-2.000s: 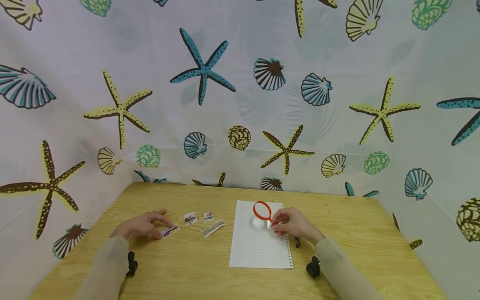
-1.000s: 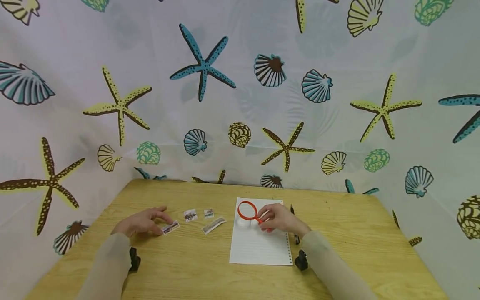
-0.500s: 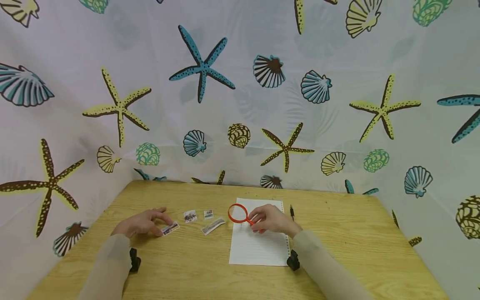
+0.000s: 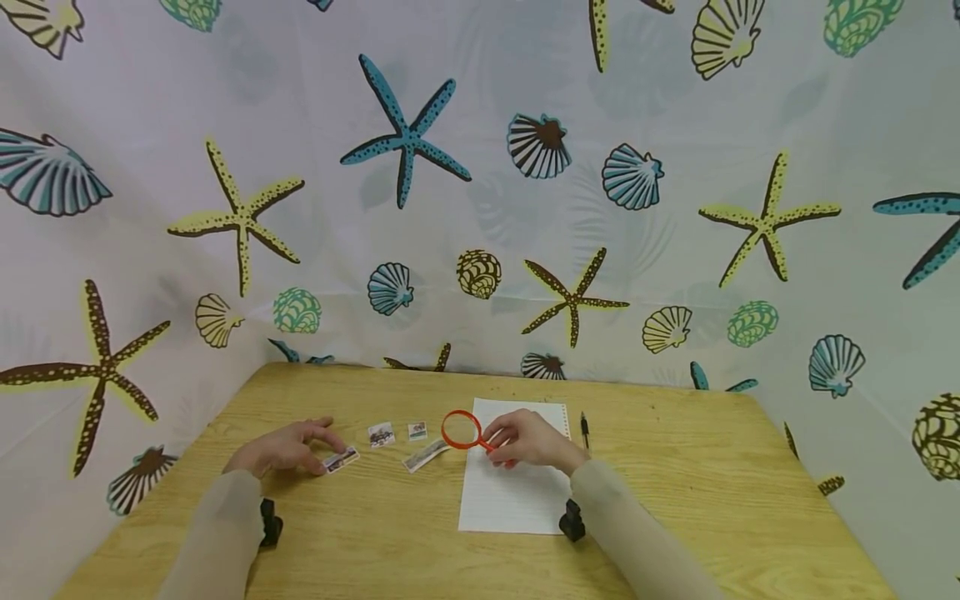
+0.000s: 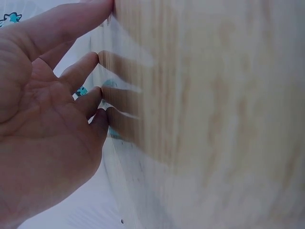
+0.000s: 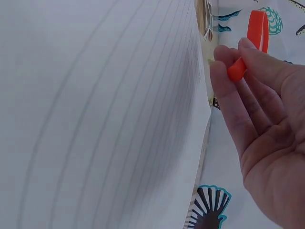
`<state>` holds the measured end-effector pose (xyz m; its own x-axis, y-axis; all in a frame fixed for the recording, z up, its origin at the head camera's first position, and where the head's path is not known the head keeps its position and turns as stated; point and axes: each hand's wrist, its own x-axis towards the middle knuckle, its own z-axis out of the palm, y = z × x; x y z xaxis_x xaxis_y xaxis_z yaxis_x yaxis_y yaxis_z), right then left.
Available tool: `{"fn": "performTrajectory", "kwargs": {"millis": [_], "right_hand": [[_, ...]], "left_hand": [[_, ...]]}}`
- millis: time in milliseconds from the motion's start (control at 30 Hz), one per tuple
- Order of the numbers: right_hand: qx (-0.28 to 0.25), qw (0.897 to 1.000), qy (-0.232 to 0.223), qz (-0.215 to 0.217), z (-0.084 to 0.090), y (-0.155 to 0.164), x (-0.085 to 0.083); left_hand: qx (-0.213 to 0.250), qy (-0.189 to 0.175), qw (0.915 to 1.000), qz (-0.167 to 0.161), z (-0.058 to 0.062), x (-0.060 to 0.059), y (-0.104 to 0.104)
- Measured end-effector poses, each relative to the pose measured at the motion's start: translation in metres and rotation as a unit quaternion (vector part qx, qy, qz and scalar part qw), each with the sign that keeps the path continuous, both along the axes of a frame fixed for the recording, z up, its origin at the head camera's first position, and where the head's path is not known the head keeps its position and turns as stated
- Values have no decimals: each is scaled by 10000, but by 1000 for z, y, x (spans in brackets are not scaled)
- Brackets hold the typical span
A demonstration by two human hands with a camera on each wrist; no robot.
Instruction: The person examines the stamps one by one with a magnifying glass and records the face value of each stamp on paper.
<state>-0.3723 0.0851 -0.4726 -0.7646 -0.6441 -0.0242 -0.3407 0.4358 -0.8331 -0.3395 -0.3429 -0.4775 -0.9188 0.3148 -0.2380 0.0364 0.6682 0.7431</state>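
Observation:
My right hand grips the handle of an orange-rimmed magnifying glass, held just above the left edge of a lined paper sheet, close to a long stamp. The right wrist view shows the orange magnifying glass handle pinched between my fingers over the lined paper. My left hand rests flat on the wooden table, fingertips touching a small stamp. In the left wrist view my left hand's fingers press straight against the wood. Two more stamps lie between the hands.
A black pen lies just right of the paper. Fabric printed with starfish and shells walls the table at the back and both sides. The wrist cameras sit low over the table by my sleeves.
My right hand has carried the magnifying glass leftward, from over the paper's upper middle to its left edge near the long stamp. The left hand has stayed on its stamp.

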Motion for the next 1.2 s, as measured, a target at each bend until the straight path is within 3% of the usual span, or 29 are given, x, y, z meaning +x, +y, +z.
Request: {"fn": "performTrajectory", "kwargs": {"millis": [533,1200], "right_hand": [[55,9999,115,117,-1,-23,3],[20,9995,113,309,-2,-59,10]], "left_hand": [[-15,-140,9999,59,-2,-2,-1],[-59,2,10000,-26,-2,-1,-2]]}}
